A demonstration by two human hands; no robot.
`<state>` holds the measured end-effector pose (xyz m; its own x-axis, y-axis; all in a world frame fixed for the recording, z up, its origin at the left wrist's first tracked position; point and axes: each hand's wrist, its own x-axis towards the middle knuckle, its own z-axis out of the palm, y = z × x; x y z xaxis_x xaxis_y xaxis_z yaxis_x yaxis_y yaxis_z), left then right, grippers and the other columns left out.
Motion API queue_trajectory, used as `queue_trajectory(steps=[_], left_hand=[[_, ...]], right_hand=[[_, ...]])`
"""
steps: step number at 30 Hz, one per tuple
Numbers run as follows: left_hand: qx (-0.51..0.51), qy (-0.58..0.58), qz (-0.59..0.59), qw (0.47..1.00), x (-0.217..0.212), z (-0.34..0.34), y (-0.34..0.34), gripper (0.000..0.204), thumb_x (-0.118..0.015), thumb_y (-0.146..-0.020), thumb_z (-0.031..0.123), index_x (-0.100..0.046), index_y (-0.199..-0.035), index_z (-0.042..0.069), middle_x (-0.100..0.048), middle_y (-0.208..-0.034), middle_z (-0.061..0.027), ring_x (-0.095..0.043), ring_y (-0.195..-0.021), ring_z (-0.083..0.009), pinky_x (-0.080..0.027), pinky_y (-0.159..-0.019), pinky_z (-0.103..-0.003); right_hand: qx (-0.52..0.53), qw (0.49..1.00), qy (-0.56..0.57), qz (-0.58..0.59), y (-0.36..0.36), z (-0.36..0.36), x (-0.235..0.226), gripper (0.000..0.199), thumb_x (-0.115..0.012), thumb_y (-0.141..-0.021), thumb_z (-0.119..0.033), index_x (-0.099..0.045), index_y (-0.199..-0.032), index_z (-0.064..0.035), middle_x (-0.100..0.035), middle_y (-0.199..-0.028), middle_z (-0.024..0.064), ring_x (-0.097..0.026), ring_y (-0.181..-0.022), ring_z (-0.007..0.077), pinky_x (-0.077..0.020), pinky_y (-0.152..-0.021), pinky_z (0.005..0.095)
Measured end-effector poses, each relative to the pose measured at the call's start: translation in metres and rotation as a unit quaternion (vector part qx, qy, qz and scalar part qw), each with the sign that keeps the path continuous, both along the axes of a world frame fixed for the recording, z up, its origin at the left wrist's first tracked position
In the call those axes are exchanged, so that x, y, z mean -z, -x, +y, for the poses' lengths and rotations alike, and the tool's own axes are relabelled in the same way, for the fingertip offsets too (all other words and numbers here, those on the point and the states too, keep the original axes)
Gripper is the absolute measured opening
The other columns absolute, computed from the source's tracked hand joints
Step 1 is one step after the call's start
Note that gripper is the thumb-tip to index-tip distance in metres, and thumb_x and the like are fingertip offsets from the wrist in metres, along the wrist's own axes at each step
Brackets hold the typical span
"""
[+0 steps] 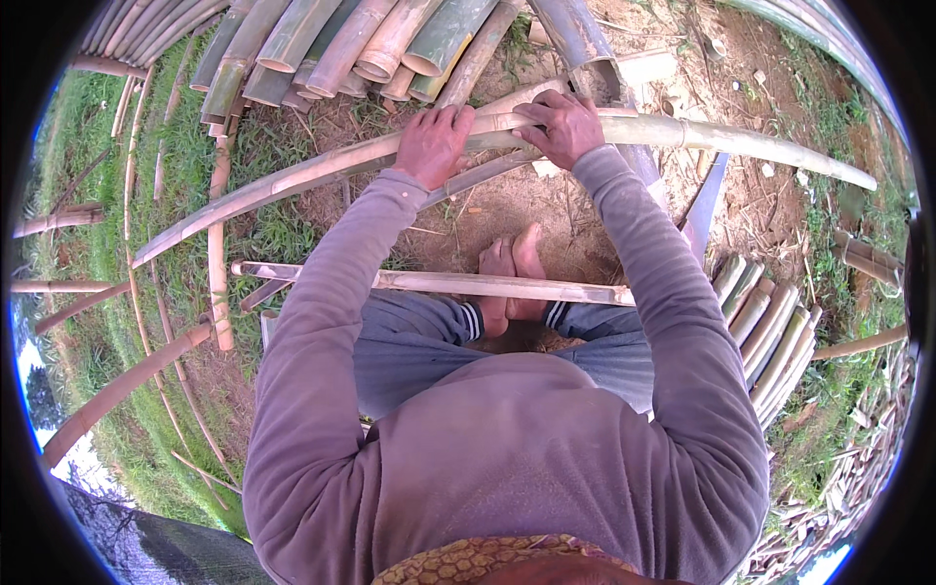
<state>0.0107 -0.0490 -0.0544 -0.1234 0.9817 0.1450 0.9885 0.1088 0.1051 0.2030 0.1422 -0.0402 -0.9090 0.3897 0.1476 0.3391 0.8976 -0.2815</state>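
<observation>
Bamboo pole [507, 285] is spanning the legs [414, 327]; beyond it, left hand [436, 144] and right hand [565, 127] are holding a long bamboo strip [494, 123], fingers curling over it; a slip along any sharp edge could be cutting skin. Stacked culms [359, 44] are lying farther off.

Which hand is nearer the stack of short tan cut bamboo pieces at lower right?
Right. The right hand is ahead and left of the stack, on the long pale bamboo strip; the left hand is farther left, on that strip.
</observation>
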Motion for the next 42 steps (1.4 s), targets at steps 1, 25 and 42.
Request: queue_trajectory(steps=[1, 25, 42], left_hand=[[-0.001, 0.009, 0.005, 1.0, 0.005, 0.003, 0.0, 0.074, -0.093, -0.074, 0.026, -0.051, -0.133, 0.009, -0.063, -0.121, -0.0141, -0.065, -0.115, -0.037, -0.052, -0.097, -0.049], [0.039, 0.155, -0.039, 0.986, -0.017, 0.105, -0.06, 0.067, -0.09, -0.081, 0.034, -0.049, -0.127, 0.008, -0.072, -0.107, -0.0149, -0.077, -0.097, -0.0347, -0.062, -0.081, -0.048], [0.034, 0.155, -0.051, 0.986, -0.018, 0.106, -0.064, 0.067, -0.091, -0.083, 0.027, -0.048, -0.132, 0.009, -0.07, -0.112, -0.0159, -0.073, -0.109, -0.0348, -0.061, -0.089, -0.048]], right_hand=[[-0.003, 1.0, -0.001, -0.004, -0.003, -0.002, -0.001, 0.042, -0.073, -0.095, -0.053, -0.076, -0.129, -0.0289, -0.071, -0.123, 0.0021, -0.068, -0.119, 0.0255, -0.0423, -0.111, 0.0502], [0.414, 0.813, 0.251, -0.323, -0.404, 0.081, 0.249, 0.067, -0.054, -0.096, -0.063, -0.079, -0.122, -0.0058, -0.072, -0.132, 0.0251, -0.068, -0.125, 0.042, -0.0513, -0.11, 0.0494], [0.596, 0.695, 0.256, 0.311, -0.39, -0.11, -0.069, 0.038, -0.065, -0.107, -0.031, -0.064, -0.083, -0.0024, -0.065, -0.07, 0.0037, -0.061, -0.066, 0.0131, -0.0498, -0.064, 0.0297]])
